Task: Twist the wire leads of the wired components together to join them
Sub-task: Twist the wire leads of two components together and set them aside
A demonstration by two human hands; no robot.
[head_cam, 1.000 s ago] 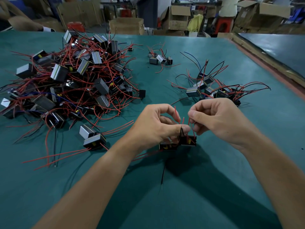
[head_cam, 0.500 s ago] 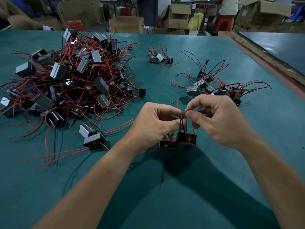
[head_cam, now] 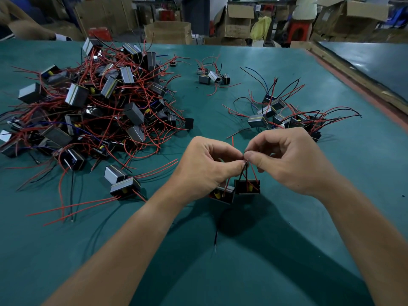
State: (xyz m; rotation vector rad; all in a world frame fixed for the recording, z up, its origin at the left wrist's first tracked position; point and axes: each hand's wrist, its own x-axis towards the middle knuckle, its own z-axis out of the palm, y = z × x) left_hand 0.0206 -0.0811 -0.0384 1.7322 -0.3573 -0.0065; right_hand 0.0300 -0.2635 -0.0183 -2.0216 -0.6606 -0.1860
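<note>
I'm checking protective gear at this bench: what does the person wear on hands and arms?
Nothing shows. The left hand and right hand are bare: no gloves, rings or tape. Both forearms are bare up to the picture's edge, with no sleeve, watch or wrist strap in view.

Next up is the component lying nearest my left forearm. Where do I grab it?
Probably by its banded body, grip coming from above: that top is bare, while its red leads leave the front face low and trail left.
</note>
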